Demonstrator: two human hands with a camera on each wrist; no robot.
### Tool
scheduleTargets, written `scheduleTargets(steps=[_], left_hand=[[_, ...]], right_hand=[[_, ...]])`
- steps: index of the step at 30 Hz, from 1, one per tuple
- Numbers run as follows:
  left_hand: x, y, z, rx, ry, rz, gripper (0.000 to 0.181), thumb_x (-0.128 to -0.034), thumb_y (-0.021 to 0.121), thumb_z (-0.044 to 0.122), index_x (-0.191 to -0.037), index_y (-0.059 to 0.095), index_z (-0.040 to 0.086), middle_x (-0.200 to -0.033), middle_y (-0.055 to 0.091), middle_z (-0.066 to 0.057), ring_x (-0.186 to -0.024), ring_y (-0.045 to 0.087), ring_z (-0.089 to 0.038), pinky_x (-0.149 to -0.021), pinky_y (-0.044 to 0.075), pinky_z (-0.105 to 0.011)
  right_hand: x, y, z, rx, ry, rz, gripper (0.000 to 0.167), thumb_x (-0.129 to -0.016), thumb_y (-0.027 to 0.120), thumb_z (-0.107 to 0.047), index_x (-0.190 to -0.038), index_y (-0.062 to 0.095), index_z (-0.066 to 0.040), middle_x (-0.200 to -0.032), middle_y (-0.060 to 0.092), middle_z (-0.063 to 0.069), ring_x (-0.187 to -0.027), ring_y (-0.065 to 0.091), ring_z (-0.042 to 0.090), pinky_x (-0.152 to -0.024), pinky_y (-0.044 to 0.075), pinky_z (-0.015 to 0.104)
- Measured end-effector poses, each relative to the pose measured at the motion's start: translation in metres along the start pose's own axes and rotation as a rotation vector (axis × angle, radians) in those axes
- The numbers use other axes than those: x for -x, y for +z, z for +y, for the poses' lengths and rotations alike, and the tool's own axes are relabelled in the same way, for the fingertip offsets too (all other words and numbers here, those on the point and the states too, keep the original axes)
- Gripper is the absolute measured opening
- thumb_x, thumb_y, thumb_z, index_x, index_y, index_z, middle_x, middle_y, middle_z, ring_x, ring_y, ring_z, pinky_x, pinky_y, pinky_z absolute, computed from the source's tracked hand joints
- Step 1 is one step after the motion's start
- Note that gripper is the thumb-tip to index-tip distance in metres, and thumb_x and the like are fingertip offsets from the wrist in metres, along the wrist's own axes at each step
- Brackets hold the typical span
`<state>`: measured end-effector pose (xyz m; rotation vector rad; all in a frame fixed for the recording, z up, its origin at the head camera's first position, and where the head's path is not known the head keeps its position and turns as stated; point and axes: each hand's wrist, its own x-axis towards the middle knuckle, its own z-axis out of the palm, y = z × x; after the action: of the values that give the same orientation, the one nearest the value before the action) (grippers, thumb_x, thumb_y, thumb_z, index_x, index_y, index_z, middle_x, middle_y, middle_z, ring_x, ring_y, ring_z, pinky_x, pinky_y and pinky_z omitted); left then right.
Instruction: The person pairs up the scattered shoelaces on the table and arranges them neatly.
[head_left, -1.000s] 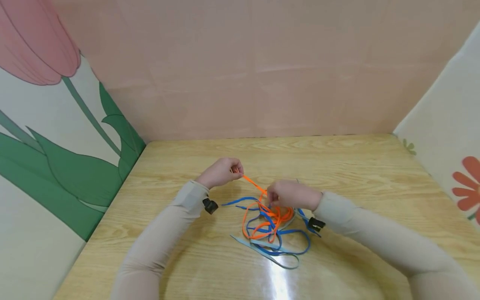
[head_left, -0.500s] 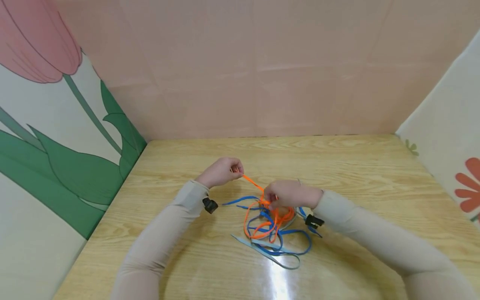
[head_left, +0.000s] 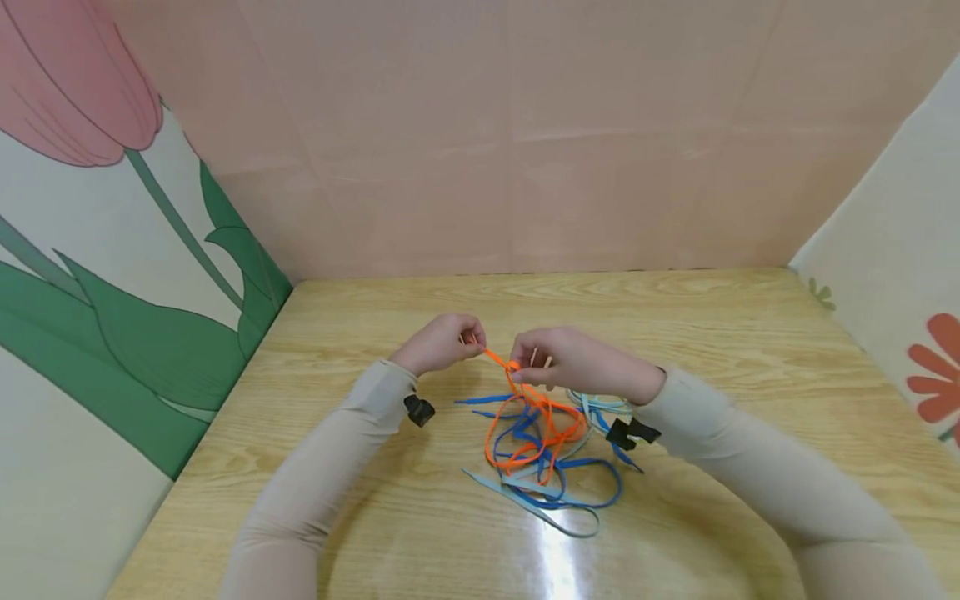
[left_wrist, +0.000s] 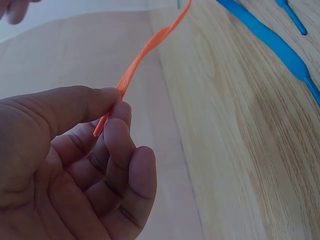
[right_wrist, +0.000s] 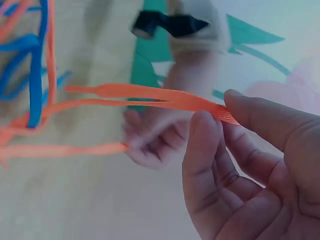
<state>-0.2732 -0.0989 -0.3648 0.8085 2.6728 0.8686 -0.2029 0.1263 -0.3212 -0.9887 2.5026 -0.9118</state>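
Observation:
Between thumb and fingertip my left hand [head_left: 447,342] pinches an orange shoelace [left_wrist: 132,70] close to one end, and the lace runs taut toward the pile. My right hand [head_left: 573,362] is just to its right, above the pile, pinching a doubled-over orange lace [right_wrist: 145,93] whose narrow tip points back to the left in the right wrist view. Whether both hands hold the same lace cannot be told. Below them, orange loops lie tangled with a blue shoelace [left_wrist: 272,42] and a pale blue-grey lace [head_left: 536,487] on the table.
The wooden table [head_left: 360,517] carries the laces near its middle. A pink backdrop [head_left: 390,167] rises behind it, with flower-printed panels at left and right. More pale laces [head_left: 611,406] lie partly behind the right wrist.
My right hand has risen from the pile and shifted toward the left hand, drawing orange lace up with it. The left hand keeps its pinch, almost unmoved.

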Motion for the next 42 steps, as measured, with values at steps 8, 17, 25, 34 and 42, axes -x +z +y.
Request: scheduleTargets(steps=[8, 17, 25, 34, 42], left_hand=[[0.001, 0.001, 0.001, 0.022, -0.006, -0.005, 0.005, -0.0924, 0.066, 0.015, -0.089, 0.064, 0.011, -0.082, 0.062, -0.002, -0.071, 0.055, -0.012, -0.063, 0.045, -0.024], [0.002, 0.003, 0.0, 0.036, -0.027, -0.026, 0.005, -0.0935, 0.065, 0.015, -0.091, 0.063, 0.011, -0.083, 0.062, -0.002, -0.071, 0.055, -0.014, -0.062, 0.045, -0.025], [0.002, 0.004, -0.001, 0.037, -0.033, -0.018, 0.005, -0.0933, 0.065, 0.015, -0.09, 0.063, 0.011, -0.084, 0.062, -0.002, -0.072, 0.055, -0.013, -0.062, 0.045, -0.025], [0.007, -0.007, -0.002, 0.002, -0.057, 0.002, 0.006, -0.0951, 0.063, 0.02, -0.093, 0.063, 0.014, -0.086, 0.062, -0.002, -0.072, 0.054, -0.014, -0.062, 0.044, -0.026], [0.015, -0.041, -0.003, 0.056, -0.054, 0.083, 0.008, -0.0962, 0.061, 0.02, -0.095, 0.063, 0.012, -0.088, 0.061, -0.004, -0.075, 0.056, -0.017, -0.065, 0.046, -0.028]], right_hand=[[-0.003, 0.022, 0.023, 0.193, 0.103, -0.163, 0.008, -0.09, 0.069, -0.018, -0.093, 0.066, -0.01, -0.085, 0.066, -0.006, -0.072, 0.057, 0.006, -0.066, 0.048, 0.024], [-0.005, 0.04, 0.053, 0.38, 0.268, -0.107, 0.022, -0.088, 0.07, -0.016, -0.073, 0.056, -0.009, -0.068, 0.054, -0.001, -0.057, 0.049, 0.011, -0.054, 0.04, 0.022], [-0.004, 0.045, 0.054, 0.284, 0.344, -0.124, 0.015, -0.085, 0.069, -0.003, -0.078, 0.056, -0.008, -0.073, 0.056, 0.001, -0.057, 0.051, 0.012, -0.052, 0.043, 0.023], [0.015, -0.003, 0.022, -0.064, 0.141, -0.075, 0.008, -0.095, 0.062, -0.012, -0.089, 0.057, -0.01, -0.081, 0.062, 0.007, -0.065, 0.06, 0.018, -0.057, 0.053, 0.033], [0.051, -0.062, -0.002, -0.482, -0.368, 0.044, 0.01, -0.094, 0.052, 0.009, -0.098, 0.055, 0.0, -0.084, 0.061, 0.008, -0.068, 0.059, 0.018, -0.061, 0.053, 0.029]])
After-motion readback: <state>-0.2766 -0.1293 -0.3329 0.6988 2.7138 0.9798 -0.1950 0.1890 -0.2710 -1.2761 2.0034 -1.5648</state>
